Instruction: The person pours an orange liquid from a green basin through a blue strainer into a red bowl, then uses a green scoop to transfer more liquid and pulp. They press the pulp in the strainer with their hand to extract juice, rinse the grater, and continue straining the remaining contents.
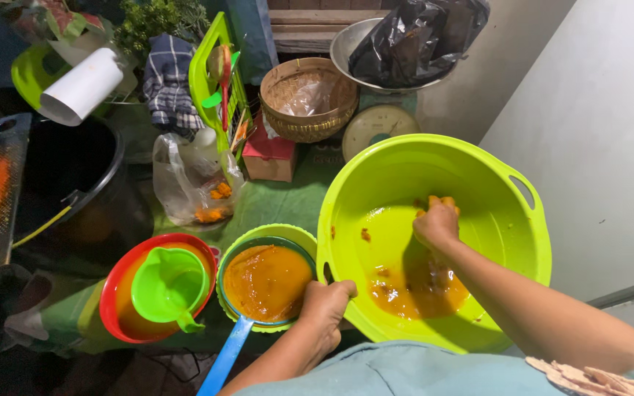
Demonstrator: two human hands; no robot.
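Right hand point(436, 222) squeezing orange pulp in green basin point(509, 238), left hand point(326, 302) gripping rim

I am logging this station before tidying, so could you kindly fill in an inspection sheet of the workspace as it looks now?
Surface: green cloth, crowded.
Job's things: large lime basin tilted, orange liquid pooled low; blue-handled sieve of orange pulp over a green bowl.
Clutter: green funnel in red bowl, woven basket, plastic bag, checked cloth.
Hands: left hand grips the basin's rim; right hand squeezes orange pulp inside it.
Cables: nothing seen.
Surroundings: pale wall at right.
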